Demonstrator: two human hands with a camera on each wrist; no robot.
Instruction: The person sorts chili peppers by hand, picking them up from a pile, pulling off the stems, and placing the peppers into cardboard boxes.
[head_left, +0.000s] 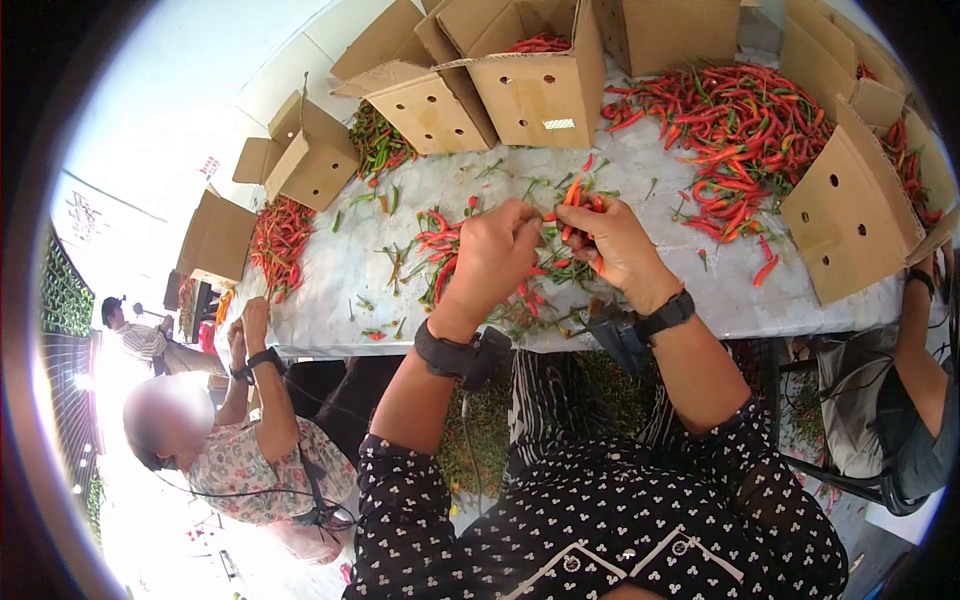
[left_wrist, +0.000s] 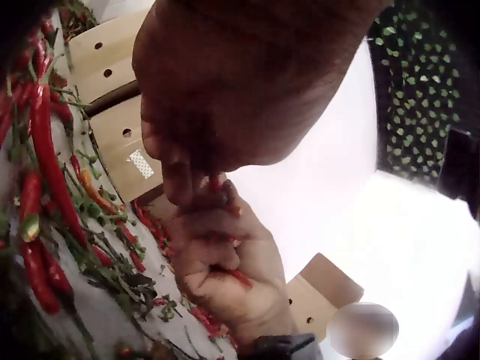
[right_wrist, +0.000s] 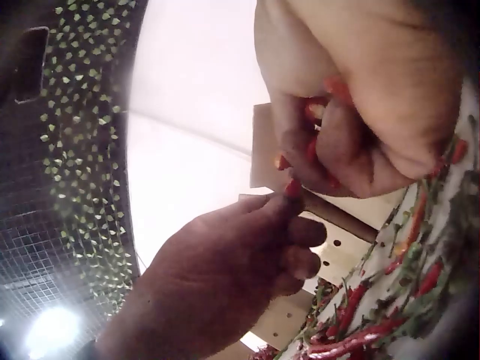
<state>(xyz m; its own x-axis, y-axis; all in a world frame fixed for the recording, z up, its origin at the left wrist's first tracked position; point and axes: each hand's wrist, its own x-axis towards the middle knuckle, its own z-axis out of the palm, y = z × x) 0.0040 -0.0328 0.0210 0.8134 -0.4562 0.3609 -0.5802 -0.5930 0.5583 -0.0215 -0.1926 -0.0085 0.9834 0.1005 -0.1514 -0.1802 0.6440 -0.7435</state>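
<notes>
My right hand (head_left: 622,248) curls round several red chilies (head_left: 572,192); in the right wrist view, red ends show between the fingers of this hand (right_wrist: 360,97). My left hand (head_left: 492,255) meets it just above the table. Thumb and forefinger of the left hand (right_wrist: 217,270) pinch a small red chili end (right_wrist: 291,187). The left wrist view shows the back of the left hand (left_wrist: 225,90) over the right hand (left_wrist: 232,281), hiding most of the pinch. Below both hands lie loose red chilies (head_left: 440,240) and green stems (head_left: 570,270).
A large heap of red chilies (head_left: 740,120) lies at the back right, beside an open cardboard box (head_left: 850,210). More boxes (head_left: 535,100) line the back. Smaller piles (head_left: 282,240) are on the left. One person (head_left: 250,460) sits at the left, another (head_left: 915,400) at the right.
</notes>
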